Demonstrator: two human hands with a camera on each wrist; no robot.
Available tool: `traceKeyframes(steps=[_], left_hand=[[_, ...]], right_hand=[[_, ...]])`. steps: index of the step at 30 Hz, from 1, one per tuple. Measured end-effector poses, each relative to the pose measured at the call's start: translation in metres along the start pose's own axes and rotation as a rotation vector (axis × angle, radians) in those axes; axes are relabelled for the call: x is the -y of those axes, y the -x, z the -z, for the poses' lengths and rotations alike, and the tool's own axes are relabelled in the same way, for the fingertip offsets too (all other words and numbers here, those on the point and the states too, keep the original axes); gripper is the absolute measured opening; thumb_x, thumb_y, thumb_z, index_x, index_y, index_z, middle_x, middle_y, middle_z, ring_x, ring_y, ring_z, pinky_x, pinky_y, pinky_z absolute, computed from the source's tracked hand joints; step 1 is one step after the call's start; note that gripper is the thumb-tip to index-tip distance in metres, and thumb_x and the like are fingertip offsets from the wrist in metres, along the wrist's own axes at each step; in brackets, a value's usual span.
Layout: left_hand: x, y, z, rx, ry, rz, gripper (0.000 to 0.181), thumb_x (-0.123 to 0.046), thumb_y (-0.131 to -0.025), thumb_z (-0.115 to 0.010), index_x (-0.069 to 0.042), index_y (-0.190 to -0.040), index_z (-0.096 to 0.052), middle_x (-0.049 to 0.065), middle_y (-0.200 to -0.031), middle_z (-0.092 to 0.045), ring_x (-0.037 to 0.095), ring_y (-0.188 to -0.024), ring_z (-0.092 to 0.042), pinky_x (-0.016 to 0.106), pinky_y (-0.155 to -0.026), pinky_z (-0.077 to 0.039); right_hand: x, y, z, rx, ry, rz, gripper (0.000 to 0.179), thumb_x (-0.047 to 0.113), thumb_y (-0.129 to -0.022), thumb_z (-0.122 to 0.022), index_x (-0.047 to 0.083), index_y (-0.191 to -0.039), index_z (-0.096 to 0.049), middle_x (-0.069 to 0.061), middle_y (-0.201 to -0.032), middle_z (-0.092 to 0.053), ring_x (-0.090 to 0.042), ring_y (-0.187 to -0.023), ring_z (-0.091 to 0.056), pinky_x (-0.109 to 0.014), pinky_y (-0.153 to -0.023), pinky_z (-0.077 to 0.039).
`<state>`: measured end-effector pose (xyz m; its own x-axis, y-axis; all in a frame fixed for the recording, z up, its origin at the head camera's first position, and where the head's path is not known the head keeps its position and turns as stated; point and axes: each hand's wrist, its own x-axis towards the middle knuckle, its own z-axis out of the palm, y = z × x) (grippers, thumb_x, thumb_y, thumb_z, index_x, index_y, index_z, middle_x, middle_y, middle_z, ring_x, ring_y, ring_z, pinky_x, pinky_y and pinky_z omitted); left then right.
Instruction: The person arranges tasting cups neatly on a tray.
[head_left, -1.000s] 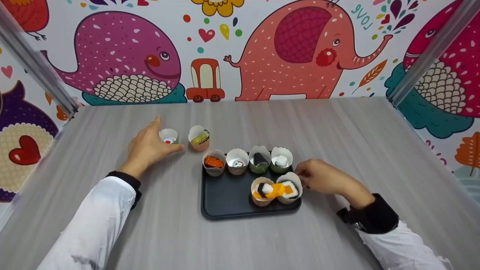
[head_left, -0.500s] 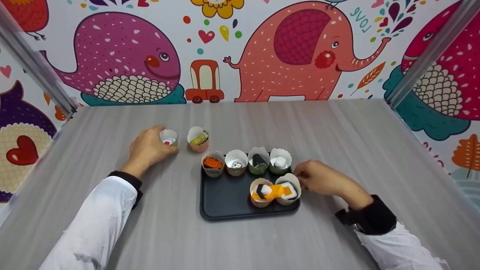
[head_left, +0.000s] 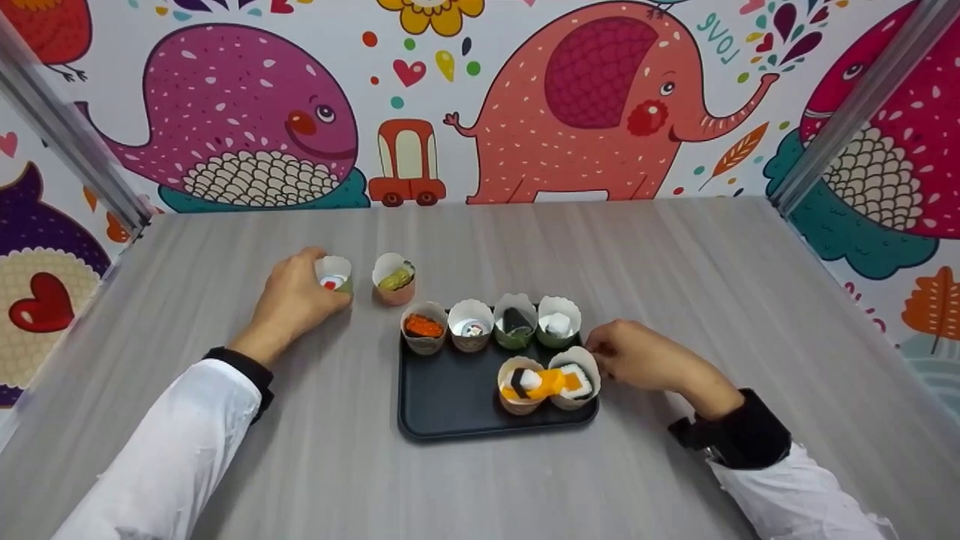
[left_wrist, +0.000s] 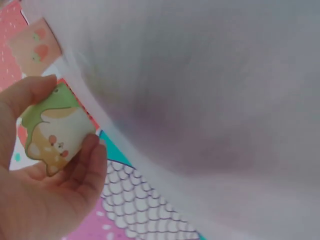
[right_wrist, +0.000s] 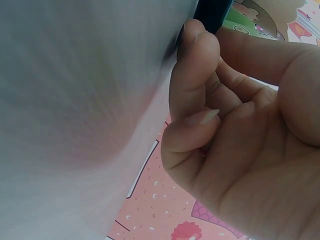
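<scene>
My left hand (head_left: 291, 304) grips a small paper baking cup (head_left: 340, 268) at the back left of the table, thumb and fingers on opposite sides. A white and red piece shows inside it. In the left wrist view the cup (left_wrist: 60, 127) has a green top and an animal print. My right hand (head_left: 645, 356) pinches the right edge of a black tray (head_left: 442, 394), its other fingers curled. On the tray stand several paper cups with toy sushi: a back row, plus a front right pair with an orange-topped piece (head_left: 551, 382) across it.
Just right of the held cup stands another paper cup (head_left: 392, 285) with a yellow-green piece, behind the tray's left corner. A printed wall (head_left: 450, 97) closes off the table's back, with metal posts (head_left: 844, 116) at both corners.
My left thumb and fingers have closed in on the cup from a wide spread. The right hand keeps its place at the tray's edge, and the tray cups stay put.
</scene>
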<state>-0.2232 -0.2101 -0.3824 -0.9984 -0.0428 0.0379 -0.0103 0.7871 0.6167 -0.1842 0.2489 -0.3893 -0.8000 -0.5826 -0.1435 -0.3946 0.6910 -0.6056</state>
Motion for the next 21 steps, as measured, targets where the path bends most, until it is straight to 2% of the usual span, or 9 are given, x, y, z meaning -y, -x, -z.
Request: traceKeyframes(steps=[8,15,21], left_hand=[[-0.014,0.018,-0.001,-0.025,-0.009,-0.063,0.066,-0.014,-0.079,-0.08,0.011,-0.135,-0.055,0.031,-0.12,-0.064,0.041,-0.101,-0.061,0.054,-0.088,-0.052],[-0.024,0.041,-0.001,-0.036,-0.015,-0.112,0.068,-0.008,-0.077,-0.08,0.013,-0.136,-0.054,0.032,-0.123,-0.063,0.043,-0.102,-0.062,0.056,-0.089,-0.052],[-0.035,0.06,0.0,-0.053,-0.005,-0.14,0.065,-0.007,-0.077,-0.081,0.012,-0.134,-0.056,0.03,-0.121,-0.064,0.042,-0.1,-0.061,0.056,-0.089,-0.052]], right_hand=[[-0.001,0.0,0.0,-0.004,0.022,0.007,0.018,-0.002,-0.097,-0.059,0.005,-0.091,-0.073,0.006,-0.073,-0.062,-0.008,-0.066,-0.054,-0.027,-0.064,-0.045],[0.0,0.0,0.0,-0.002,0.006,0.01,0.017,-0.002,-0.097,-0.058,0.004,-0.092,-0.073,0.006,-0.072,-0.062,-0.008,-0.065,-0.054,-0.026,-0.064,-0.045],[0.0,0.0,0.0,-0.01,0.037,0.02,0.018,-0.002,-0.096,-0.058,0.007,-0.09,-0.073,0.008,-0.071,-0.061,-0.007,-0.066,-0.053,-0.026,-0.065,-0.045]])
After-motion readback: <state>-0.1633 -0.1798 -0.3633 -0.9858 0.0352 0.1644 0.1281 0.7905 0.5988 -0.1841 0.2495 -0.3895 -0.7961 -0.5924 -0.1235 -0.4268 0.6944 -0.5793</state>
